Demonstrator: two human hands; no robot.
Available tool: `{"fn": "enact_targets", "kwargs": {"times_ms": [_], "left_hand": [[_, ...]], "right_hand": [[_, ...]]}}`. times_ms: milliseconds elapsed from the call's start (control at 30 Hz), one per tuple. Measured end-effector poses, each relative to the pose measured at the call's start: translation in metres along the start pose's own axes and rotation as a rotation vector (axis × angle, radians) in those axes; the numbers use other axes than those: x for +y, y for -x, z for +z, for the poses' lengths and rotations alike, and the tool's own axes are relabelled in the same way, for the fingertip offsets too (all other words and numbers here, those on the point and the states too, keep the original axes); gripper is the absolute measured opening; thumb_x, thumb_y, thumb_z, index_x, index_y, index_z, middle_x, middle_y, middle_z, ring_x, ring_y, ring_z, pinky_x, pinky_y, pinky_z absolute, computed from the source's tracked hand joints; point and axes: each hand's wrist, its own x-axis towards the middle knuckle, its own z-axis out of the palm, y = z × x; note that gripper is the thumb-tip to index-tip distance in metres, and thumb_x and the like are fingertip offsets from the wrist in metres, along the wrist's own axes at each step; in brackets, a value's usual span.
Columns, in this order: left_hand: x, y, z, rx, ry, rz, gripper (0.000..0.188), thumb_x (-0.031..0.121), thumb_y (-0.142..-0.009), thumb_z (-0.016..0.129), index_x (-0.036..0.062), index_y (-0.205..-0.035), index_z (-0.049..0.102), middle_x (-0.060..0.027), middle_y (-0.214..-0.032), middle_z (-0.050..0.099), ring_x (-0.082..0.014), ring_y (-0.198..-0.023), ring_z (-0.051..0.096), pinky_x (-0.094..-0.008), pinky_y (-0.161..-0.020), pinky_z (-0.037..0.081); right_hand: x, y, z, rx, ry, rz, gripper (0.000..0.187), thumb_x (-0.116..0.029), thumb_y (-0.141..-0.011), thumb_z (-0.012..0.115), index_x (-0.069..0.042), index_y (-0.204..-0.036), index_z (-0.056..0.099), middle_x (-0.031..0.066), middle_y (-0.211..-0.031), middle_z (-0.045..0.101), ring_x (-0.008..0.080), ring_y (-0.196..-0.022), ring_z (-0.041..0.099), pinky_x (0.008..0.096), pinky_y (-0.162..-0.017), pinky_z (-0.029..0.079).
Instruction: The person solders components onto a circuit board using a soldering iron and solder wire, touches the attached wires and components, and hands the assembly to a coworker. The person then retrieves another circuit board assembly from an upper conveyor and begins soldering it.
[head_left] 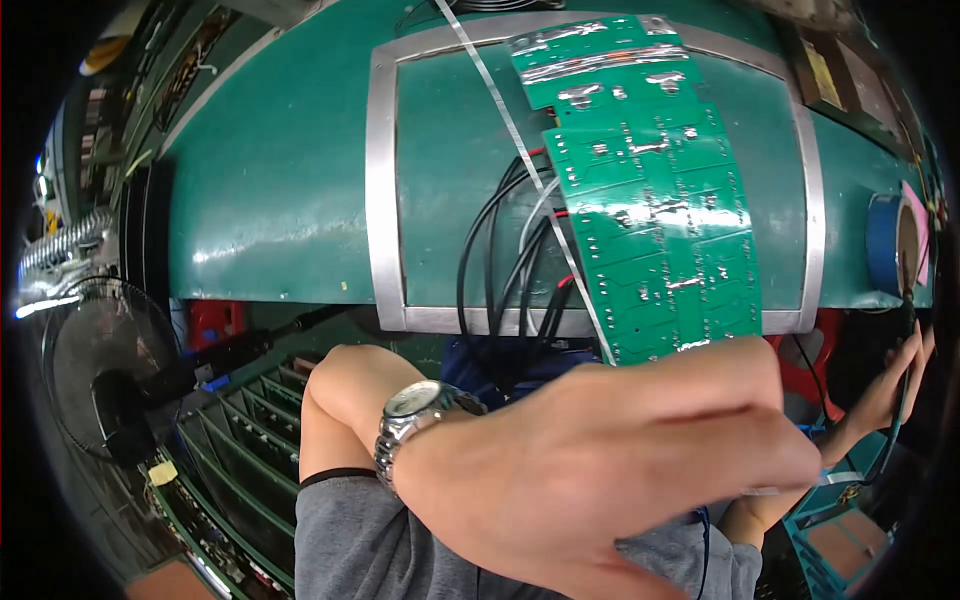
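My left hand [600,450], with a metal watch [415,400] on its wrist, is raised close to the camera and partly blurred. Its fingers point right, loosely bent, the thumb apart below them; nothing shows in its grasp. Beyond it a long green circuit board [660,210] lies with its soldered side up, its near end hidden by that hand. Black wires [490,230] with red ends come out from its left edge. At the far right my right hand [895,385] is closed around a thin dark pen-like tool [908,312], whose exact kind is unclear.
A metal frame [382,180] borders the green worktop [270,200] under the board. A pale narrow strip [500,100] crosses beside the board. A blue tape roll [885,245] stands at right. A fan [110,380] and a green slotted rack [250,430] are at left.
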Motion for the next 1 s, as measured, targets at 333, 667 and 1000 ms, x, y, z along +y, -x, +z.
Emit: {"fn": "enact_targets", "kwargs": {"times_ms": [333,667,1000], "left_hand": [[-0.008,0.017,-0.023,0.149,0.253,0.106,0.037,0.034,-0.085,0.071,-0.0010,-0.083,0.060,-0.0047,-0.077,0.047,-0.0088,-0.052,0.038,-0.0219,-0.042,0.033],[-0.048,0.011,-0.069,0.326,-0.208,-0.192,0.016,-0.002,-0.090,0.062,-0.0016,-0.104,0.069,-0.0065,-0.095,0.056,-0.0058,-0.073,0.053,-0.0194,-0.063,0.044],[-0.081,0.008,-0.070,0.400,-0.874,0.036,0.019,-0.005,-0.075,0.073,0.0019,-0.093,0.069,-0.0065,-0.079,0.056,-0.0166,-0.057,0.057,-0.0291,-0.050,0.046]], "right_hand": [[0.002,-0.022,0.009,-0.014,-0.128,-0.372,0.033,-0.016,-0.096,0.060,0.010,-0.116,0.063,0.0191,-0.079,0.065,0.0191,-0.064,0.053,0.0324,-0.065,0.048],[-0.048,-0.011,0.008,0.013,0.014,-0.100,0.027,-0.017,-0.099,0.056,0.005,-0.108,0.069,0.0067,-0.095,0.069,0.0072,-0.069,0.055,0.0196,-0.061,0.043],[-0.183,0.020,0.014,-0.140,-0.382,-0.234,0.039,-0.027,-0.095,0.052,0.008,-0.102,0.066,0.0082,-0.067,0.055,0.0105,-0.054,0.045,0.0226,-0.052,0.033]]}}
